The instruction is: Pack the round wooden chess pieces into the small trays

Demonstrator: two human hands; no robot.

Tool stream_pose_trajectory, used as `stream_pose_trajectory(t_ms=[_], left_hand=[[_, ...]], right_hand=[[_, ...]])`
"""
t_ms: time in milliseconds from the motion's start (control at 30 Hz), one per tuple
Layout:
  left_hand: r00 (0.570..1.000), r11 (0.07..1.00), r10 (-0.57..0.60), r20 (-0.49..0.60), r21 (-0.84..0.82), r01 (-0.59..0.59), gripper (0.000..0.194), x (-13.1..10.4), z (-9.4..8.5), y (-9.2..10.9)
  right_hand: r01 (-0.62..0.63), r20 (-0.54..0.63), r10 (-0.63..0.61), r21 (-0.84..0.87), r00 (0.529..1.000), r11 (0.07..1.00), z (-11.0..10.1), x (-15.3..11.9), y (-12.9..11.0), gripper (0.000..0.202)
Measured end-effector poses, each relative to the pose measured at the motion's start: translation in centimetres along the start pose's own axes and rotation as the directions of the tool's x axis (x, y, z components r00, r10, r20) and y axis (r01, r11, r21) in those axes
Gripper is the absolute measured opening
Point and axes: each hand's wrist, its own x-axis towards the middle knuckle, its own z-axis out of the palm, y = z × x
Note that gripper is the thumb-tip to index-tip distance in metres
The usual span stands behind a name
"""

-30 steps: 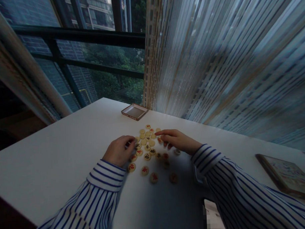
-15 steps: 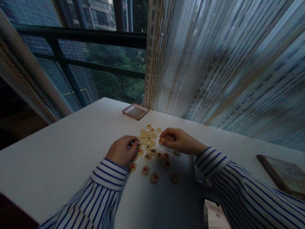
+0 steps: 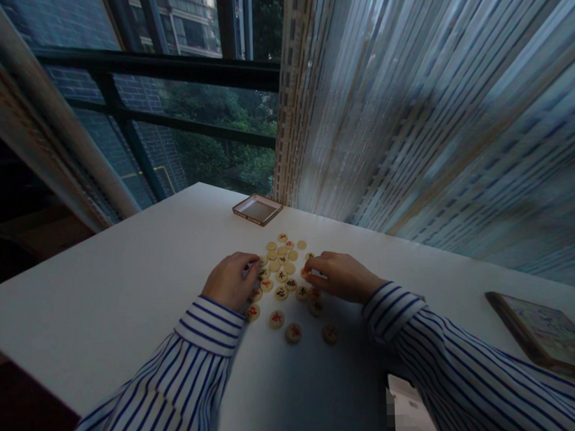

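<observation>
Head view is showing another black-marked piece (image 3: 310, 256) newly face-up beyond the curled right hand (image 3: 343, 275), toward the far edge of the table (image 3: 152, 270), left hand (image 3: 228, 280) curling too, grips unclear.

Long white, navy-striped shirt sleeves (image 3: 149, 390) end in crosswise-striped cuffs (image 3: 210, 326); left hand (image 3: 229, 280) and right hand (image 3: 347, 276) are bare.

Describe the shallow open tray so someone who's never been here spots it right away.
On the white table, look to the far edge, by the pale striped curtain. Beyond the scattered round pieces sits the tray, four-cornered with raised brown sides, unlike those flat discs.
</observation>
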Motion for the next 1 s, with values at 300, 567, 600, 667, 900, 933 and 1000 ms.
stream_pose_trajectory(t_ms=[300, 567, 600, 667, 900, 933, 1000], left_hand=[[0.998, 1.0, -0.007, -0.055, 0.009, 0.008, 0.034, 0.2, 0.4, -0.3], [0.998, 1.0, -0.012, -0.067, 0.003, 0.013, 0.032, 0.1, 0.5, -0.3], [0.998, 1.0, -0.012, -0.068, 0.002, 0.012, 0.032, 0.1, 0.5, -0.3], [0.997, 1.0, -0.01, -0.077, -0.002, 0.01, 0.032, 0.1, 0.5, -0.2], [0.996, 1.0, -0.018, -0.088, -0.02, 0.016, 0.035, 0.1, 0.8, -0.4], [0.996, 0.999, -0.024, -0.088, -0.026, 0.022, 0.036, 0.1, 0.8, -0.4], [0.996, 0.998, -0.036, -0.087, -0.045, 0.032, 0.036, 0.2, 0.8, -0.3]], right_hand=[[-0.01, 0.09, 0.016, -0.064, 0.996, 0.998, -0.3, -0.1, -0.3, 0.026], [0.009, 0.086, -0.005, -0.043, 0.996, 0.999, -0.4, -0.3, -0.1, 0.023], [0.019, 0.074, -0.016, -0.038, 0.997, 0.999, -0.4, -0.3, -0.1, 0.023], [0.028, 0.039, -0.027, -0.026, 0.999, 0.999, -0.6, -0.5, 0.1, 0.022], [-0.13, -0.124, 0.129, -0.001, 0.984, 0.991, -1.9, -1.3, 1.3, 0.023], [-0.147, -0.138, 0.146, 0.004, 0.98, 0.989, -2.1, -1.4, 1.6, 0.023], [-0.172, -0.151, 0.172, 0.009, 0.974, 0.985, -2.4, -1.6, 2.1, 0.022]])
